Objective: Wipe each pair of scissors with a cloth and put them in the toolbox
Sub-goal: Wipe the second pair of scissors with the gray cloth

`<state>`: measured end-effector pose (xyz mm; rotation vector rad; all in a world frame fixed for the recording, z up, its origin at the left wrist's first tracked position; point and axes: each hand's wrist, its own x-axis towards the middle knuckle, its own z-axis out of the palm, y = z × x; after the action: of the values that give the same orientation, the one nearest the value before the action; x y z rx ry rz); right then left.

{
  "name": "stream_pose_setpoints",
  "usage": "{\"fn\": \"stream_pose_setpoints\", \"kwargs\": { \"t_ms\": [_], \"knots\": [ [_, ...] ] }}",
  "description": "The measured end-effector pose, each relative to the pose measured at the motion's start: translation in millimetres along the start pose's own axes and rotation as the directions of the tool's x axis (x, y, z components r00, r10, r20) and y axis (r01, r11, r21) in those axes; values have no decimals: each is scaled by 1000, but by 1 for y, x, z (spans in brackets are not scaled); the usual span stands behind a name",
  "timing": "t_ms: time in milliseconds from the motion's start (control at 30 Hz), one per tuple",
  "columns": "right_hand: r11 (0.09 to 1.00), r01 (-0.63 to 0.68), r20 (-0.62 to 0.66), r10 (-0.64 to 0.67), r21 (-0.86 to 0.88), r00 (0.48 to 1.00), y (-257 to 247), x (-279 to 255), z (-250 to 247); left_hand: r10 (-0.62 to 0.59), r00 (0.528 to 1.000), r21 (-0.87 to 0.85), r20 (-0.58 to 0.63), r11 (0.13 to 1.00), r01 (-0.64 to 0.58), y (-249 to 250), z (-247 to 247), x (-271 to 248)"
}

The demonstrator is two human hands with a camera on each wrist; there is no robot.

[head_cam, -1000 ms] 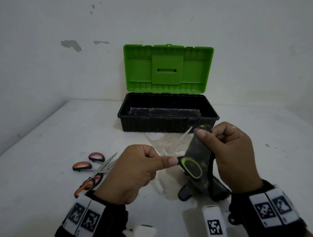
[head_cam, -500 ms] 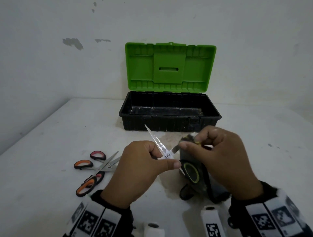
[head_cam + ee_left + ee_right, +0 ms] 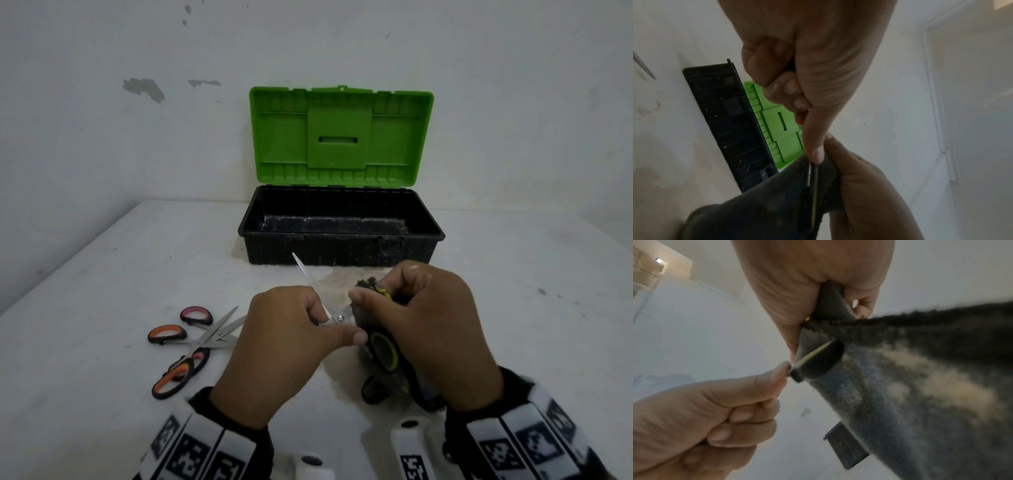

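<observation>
The left hand (image 3: 284, 346) is holding a pair of scissors (image 3: 334, 317) in front of the toolbox (image 3: 342, 240), its fingers curling into a fist with the thumb reaching forward and pinching the scissors near the pivot. The scissors are standing open: one bare blade (image 3: 308, 277) is pointing up and away toward the toolbox's front wall, while the other blade is lying hidden inside the cloth (image 3: 387, 359). The right hand (image 3: 431, 332) is gripping that dark cloth, thumb and curled fingers pinching a fold of it around the covered blade; from the right wrist view the cloth (image 3: 900, 386) is bunching in the palm and hanging down toward the table. A green-rimmed black handle (image 3: 383, 353) of the scissors is showing against the cloth just below the left thumb, and a second dark handle loop is peeking out lower down. The toolbox is sitting open at the far side of the table (image 3: 102, 274), its green lid (image 3: 340, 137) standing upright against the wall (image 3: 102, 137) and its black tray showing only a dusty floor. Left of the toolbox and nearer the person, two more pairs are lying crossed over each other on the table: one with orange handles (image 3: 168, 334) and one with pink handles (image 3: 196, 315), their blades overlapping and pointing toward the left hand. Marker-printed bands are wrapping both wrists.
</observation>
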<state>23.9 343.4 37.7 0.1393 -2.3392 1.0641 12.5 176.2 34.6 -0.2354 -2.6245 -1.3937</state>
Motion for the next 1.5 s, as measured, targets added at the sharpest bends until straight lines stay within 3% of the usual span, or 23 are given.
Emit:
{"fn": "stream_pose_setpoints", "kwargs": {
  "t_ms": [167, 267, 433, 600, 767, 967, 1133, 1333, 1500],
  "knots": [
    [999, -14, 28, 13, 42, 1000, 0, 0, -14, -25, 999, -28, -30, 999, 24, 0, -4, 2],
    [997, 71, 81, -75, 41, 994, -4, -5, -17, -27, 999, -50, -25, 998, 25, 0, -5, 3],
    [968, 225, 111, -213, -107, 971, -5, -12, -9, -54, 998, 4, 24, 999, 53, 6, 1, 2],
    [978, 152, 34, -149, -139, 988, -6, -11, 6, -73, 997, 57, 40, 996, 71, 7, 3, 1],
    [984, 102, -57, -111, -146, 992, -5, -4, 3, -51, 997, -35, 53, 998, 53, 0, 1, -1],
    [997, -59, -177, 66, 42, 982, 7, 4, -19, -134, 941, -337, 309, 910, 241, -6, -16, 1],
    [985, -107, -174, 130, 137, 976, 18, -2, -21, -122, 904, -392, 409, 871, 295, -8, -21, 5],
    [980, -129, -171, 154, 152, 973, 27, -1, -25, 11, 972, -343, 235, 936, 72, -15, -25, 4],
    [963, -187, -225, 229, 193, 947, 41, 3, -35, -29, 994, -476, 106, 876, 76, -19, -27, 8]
  ]
}}
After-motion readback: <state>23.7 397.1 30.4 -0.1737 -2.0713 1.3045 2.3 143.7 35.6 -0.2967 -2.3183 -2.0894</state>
